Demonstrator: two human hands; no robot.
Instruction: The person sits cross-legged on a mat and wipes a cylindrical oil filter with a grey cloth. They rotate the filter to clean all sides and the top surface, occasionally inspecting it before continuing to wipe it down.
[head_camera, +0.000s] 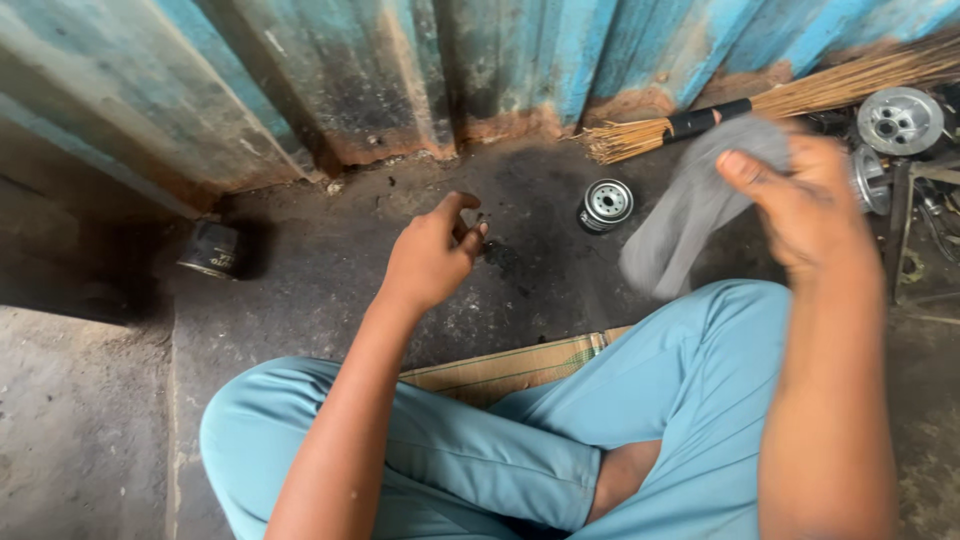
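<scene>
I see my right hand (800, 205) gripping a crumpled grey cloth (690, 205) that hangs blurred above my blue-trousered right knee (700, 340). My left hand (432, 255) has its fingers pinched together on a small dark part (478, 222), too small to identify, over the oil-stained concrete floor (330, 270). A round silver-topped oil filter (605, 204) stands on the floor between both hands, near a straw broom (800, 95).

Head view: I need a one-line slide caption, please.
Seated cross-legged, the right hand grips a grey rag; the left hand pinches a small dark part.
</scene>
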